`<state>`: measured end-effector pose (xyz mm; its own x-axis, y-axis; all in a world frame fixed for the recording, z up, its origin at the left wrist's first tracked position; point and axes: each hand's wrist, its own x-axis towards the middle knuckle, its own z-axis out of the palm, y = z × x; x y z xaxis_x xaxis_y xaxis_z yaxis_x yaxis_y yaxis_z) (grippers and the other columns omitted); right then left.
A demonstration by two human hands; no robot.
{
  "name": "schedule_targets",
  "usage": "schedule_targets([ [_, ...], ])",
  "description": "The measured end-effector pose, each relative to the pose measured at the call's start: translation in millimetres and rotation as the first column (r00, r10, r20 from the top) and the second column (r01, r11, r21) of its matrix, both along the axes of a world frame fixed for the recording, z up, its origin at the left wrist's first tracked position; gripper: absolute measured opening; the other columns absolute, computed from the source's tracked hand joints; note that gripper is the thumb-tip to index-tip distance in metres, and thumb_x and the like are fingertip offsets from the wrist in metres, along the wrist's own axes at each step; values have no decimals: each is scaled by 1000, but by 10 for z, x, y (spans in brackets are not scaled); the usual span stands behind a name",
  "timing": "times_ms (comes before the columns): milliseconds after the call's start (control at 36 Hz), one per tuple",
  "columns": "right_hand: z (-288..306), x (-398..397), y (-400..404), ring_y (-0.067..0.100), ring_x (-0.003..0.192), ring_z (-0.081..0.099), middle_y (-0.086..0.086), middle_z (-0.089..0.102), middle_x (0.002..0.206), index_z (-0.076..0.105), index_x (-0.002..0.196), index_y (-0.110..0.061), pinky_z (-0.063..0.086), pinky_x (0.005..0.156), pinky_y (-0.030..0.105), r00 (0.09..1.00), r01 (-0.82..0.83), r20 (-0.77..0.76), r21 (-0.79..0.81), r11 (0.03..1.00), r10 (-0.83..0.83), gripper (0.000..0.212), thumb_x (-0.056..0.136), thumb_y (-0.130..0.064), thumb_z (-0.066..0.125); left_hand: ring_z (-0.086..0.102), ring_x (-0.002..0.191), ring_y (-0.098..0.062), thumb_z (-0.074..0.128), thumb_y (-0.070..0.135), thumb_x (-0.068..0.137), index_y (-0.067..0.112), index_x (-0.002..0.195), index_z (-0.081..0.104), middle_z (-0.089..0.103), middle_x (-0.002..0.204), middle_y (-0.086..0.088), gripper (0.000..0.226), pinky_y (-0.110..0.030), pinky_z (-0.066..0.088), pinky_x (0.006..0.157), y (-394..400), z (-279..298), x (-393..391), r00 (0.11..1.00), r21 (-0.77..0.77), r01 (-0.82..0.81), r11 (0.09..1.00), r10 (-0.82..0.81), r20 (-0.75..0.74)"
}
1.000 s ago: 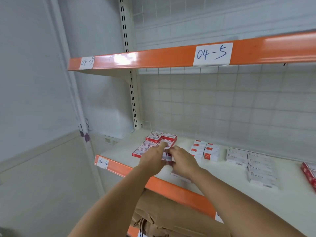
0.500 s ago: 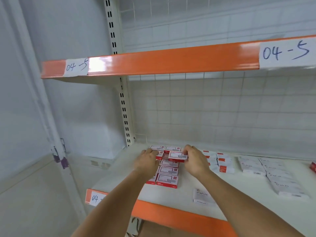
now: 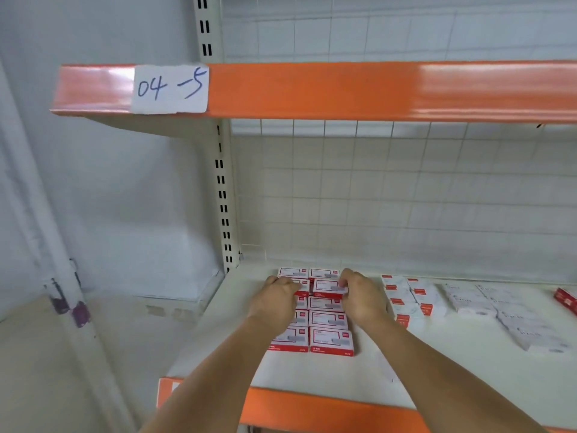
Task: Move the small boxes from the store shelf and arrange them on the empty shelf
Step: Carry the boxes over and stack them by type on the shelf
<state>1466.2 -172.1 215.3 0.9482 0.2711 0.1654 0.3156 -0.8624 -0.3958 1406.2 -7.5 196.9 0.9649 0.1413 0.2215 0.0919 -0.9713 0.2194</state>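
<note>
A shelving unit fills the view: a pale shelf [image 3: 224,345] with an orange front edge at the near side, a wire grid back panel [image 3: 390,198] behind it, and a slotted upright post [image 3: 223,195] at the far left corner. Above runs an upper shelf [image 3: 343,90] with an orange lip carrying a handwritten paper label [image 3: 170,89] reading "04 -5". To the left of the unit is a plain grey wall.

On the left part of the shelf lie the small red-and-white boxes [image 3: 329,340], flat and touching, set in two columns running from near to far. Right of them sits a cluster of white boxes with red ends [image 3: 412,296], then a group of plain white boxes [image 3: 505,314], blurred, and at the far right edge a red box [image 3: 565,300] partly cut off.

Both forearms reach in from the near edge. The left hand [image 3: 276,300] lies over the left column of the grid with its fingers curled down onto a box there; whether it grips that box cannot be told. The right hand [image 3: 362,296] has its fingers bent round the right end of one raised box [image 3: 327,287], which sits tilted on top of the right column toward the far end.
</note>
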Motion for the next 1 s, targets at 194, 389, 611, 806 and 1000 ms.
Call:
schedule_targets([
  [194, 29, 21, 66, 14, 99, 58, -1, 52, 129, 54, 119, -18, 46, 78, 18, 997, -72, -27, -3, 997, 72, 26, 94, -10, 55, 30, 135, -15, 37, 21, 103, 26, 141, 45, 45, 142, 6, 40, -28, 35, 108, 7, -18, 35, 1000, -20, -1, 1000, 1, 5],
  [389, 28, 17, -102, 18, 97, 62, -1, 56, 129, 57, 122, -21, 48, 74, 20, 998, -54, 10, 41, 998, 54, 29, 94, -12, 54, 37, 131, -17, 39, 29, 102, 25, 140, 44, 45, 142, 3, 39, -32, 35, 108, -84, 32, 14, 1000, 45, -25, 999, 25, -6],
  [611, 80, -171, -816, 16, 87, 62, -8, 66, 89, 63, 92, -23, 46, 66, 24, 996, -79, 42, 51, 996, 77, 13, 94, -22, 50, 37, 133, -18, 40, 30, 101, 25, 139, 44, 45, 142, 3, 38, -31, 32, 106, -545, 93, -71, 999, 71, -23, 997, 20, 49],
  [806, 21, -452, -1336, 16, 109, 55, -5, 59, 119, 60, 119, -25, 46, 88, 32, 963, -247, -131, -80, 966, 236, 38, 88, -48, 58, 40, 129, -19, 38, 29, 101, 23, 138, 46, 48, 138, 2, 38, -35, 38, 99, -1157, 141, -237, 1000, 58, 2, 998, -4, 26],
  [1000, -143, -625, -1497, 22, 125, 41, 5, 45, 136, 46, 140, -18, 38, 98, 32, 940, -334, -133, -158, 929, 315, 53, 91, -30, 60, 40, 128, -18, 39, 29, 102, 22, 139, 45, 47, 138, 1, 38, -34, 40, 100, -1606, 89, -464, 1000, 44, -2, 999, 1, 14],
])
